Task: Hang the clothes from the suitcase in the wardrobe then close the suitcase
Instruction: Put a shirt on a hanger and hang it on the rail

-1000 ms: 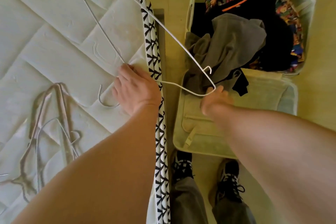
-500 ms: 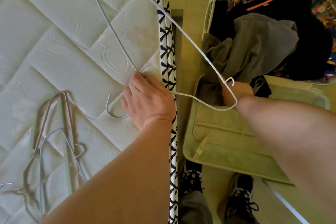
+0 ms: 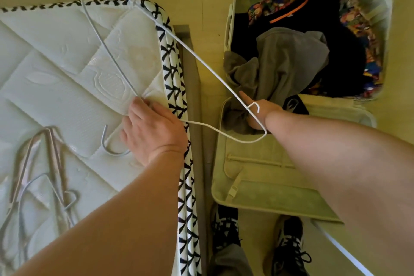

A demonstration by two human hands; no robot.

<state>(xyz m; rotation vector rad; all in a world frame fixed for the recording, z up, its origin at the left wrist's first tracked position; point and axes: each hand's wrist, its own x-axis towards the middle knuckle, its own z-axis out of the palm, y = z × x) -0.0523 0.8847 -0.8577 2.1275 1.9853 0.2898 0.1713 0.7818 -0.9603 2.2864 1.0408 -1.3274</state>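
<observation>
The suitcase (image 3: 264, 195) is seen lying open on the floor in the right half of the frame, with the clothes piled in its upper compartment: a grey garment (image 3: 289, 60) spilling over the near edge, a black garment (image 3: 349, 63) beneath it and a bright patterned fabric (image 3: 356, 22) along the far side. The right hand (image 3: 262, 112) is reached into the folds of the grey garment at centre right; its forefinger is shown extended, but the other fingers are hidden by cloth, so it cannot be told whether anything is grasped. A white wire hanger (image 3: 201, 62) is stretched from the upper left of the frame across to the suitcase. It is gripped near its neck by the left hand (image 3: 152, 132), whose fingers are curled over the wire and pressed onto the edge of the mattress (image 3: 56, 63). Several more hangers (image 3: 51, 163) are left on the mattress at lower left.
</observation>
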